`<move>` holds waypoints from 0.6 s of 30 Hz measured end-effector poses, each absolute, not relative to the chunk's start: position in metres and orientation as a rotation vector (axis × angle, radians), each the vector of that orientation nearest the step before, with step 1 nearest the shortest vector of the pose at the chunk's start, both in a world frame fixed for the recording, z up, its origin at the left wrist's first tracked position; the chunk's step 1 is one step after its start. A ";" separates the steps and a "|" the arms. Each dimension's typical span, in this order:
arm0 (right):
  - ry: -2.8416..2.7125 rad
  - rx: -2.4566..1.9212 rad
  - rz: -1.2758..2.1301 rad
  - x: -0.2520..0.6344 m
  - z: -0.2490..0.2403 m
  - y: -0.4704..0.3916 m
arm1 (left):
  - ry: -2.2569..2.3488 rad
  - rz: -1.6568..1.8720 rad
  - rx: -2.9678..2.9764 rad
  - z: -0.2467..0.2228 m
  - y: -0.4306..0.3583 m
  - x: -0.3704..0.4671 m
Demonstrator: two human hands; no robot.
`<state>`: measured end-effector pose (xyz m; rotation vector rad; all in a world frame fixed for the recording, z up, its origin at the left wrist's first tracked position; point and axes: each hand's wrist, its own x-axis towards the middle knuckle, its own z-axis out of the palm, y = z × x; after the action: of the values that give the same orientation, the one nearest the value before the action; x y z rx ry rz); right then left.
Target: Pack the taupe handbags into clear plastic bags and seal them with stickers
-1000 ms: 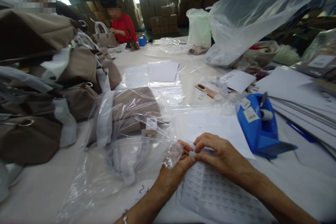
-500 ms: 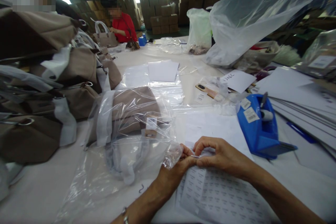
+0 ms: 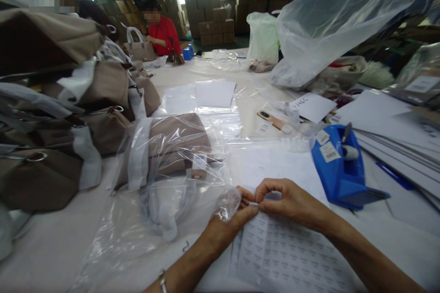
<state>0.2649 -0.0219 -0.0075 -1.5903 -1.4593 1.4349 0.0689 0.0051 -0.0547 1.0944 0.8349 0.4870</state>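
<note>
Two bare hands (image 3: 292, 200) pinch thin white paper (image 3: 299, 252) printed in rows.

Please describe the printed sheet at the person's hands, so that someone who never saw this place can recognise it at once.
On the pale table, find the taupe handbag under clear plastic, then look right and nearer. The left hand and right hand meet at the far edge of the printed sheet. Unlike the mostly blank paper just beyond, it shows rows of small dark print.

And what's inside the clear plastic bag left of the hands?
A taupe handbag, with white wrapping and a tag. The handbag's underside and interior are hidden.
</note>
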 end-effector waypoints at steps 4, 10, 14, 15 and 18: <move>-1.463 -1.599 1.425 0.265 -0.006 -0.022 | 0.873 0.471 1.143 -0.062 0.005 0.062; -1.396 -1.542 1.566 0.264 -0.011 -0.022 | 0.951 0.524 1.228 -0.055 0.004 0.068; -1.426 -1.565 1.533 0.265 -0.012 -0.022 | 0.962 0.534 1.229 -0.056 0.006 0.067; -1.442 -1.578 1.514 0.266 -0.012 -0.022 | 0.946 0.524 1.225 -0.057 0.007 0.066; -1.474 -1.615 1.469 0.266 -0.013 -0.023 | 0.886 0.497 1.221 -0.057 0.007 0.063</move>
<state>0.2663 -0.0226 -0.0134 -1.6155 -1.4743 1.4694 0.0627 0.0066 -0.0570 1.2214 0.8861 0.4965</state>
